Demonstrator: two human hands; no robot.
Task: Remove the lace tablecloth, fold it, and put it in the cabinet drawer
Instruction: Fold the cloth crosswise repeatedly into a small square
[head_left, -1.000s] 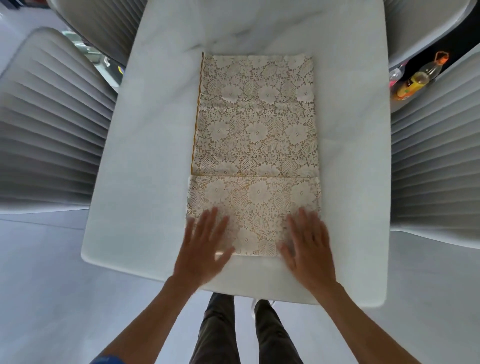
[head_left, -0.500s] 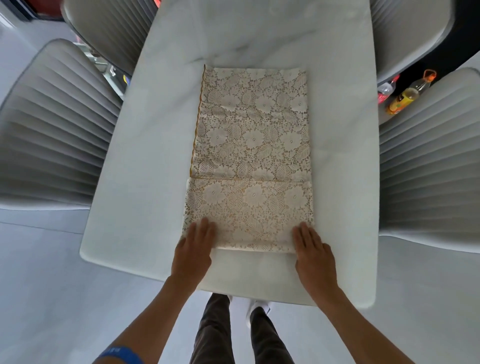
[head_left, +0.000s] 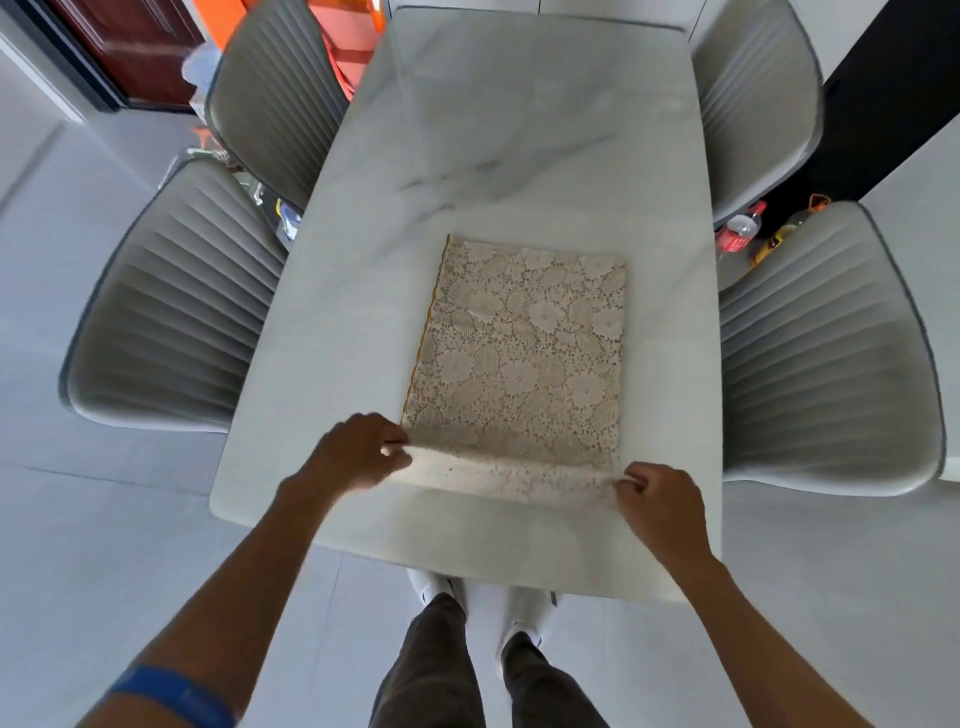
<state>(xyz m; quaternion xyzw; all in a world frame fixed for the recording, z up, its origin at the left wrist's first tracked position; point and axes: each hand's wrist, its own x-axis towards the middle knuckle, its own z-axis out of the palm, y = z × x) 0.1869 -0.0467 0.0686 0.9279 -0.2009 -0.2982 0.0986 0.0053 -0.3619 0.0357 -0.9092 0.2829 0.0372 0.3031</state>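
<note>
Dark grey trousers (head_left: 441, 670) and white shoes (head_left: 436, 587) stand on the pale tiled floor (head_left: 104, 519) at the near end of the white, grey-veined marble worktop (head_left: 519, 130), whose corners are rounded. A blue band (head_left: 171, 693) circles the left forearm.

Each hand is closed on a near corner of the cream lace tablecloth with its openwork flowers and leaves (head_left: 524, 353): the left hand (head_left: 358, 452) pinches the near-left corner between thumb and curled fingers, and the right hand (head_left: 660, 499) pinches the near-right corner the same way. The near edge is raised off the stone and rolled over into a soft band stretched between the two hands. Half a second ago both palms lay flat with fingers together on that edge, and the cloth reached further towards the person in a longer strip.

The folded cloth lies flat on the near half of the worktop, a rectangle with its long axis running away from the person along the worktop's length. A thin yellow trim lines its left edge.

Ribbed grey upholstered chairs flank both sides, two on the left (head_left: 176, 322) and two on the right (head_left: 826, 353). Beyond the right ones, plastic bottles (head_left: 743, 228) stand on the floor.
</note>
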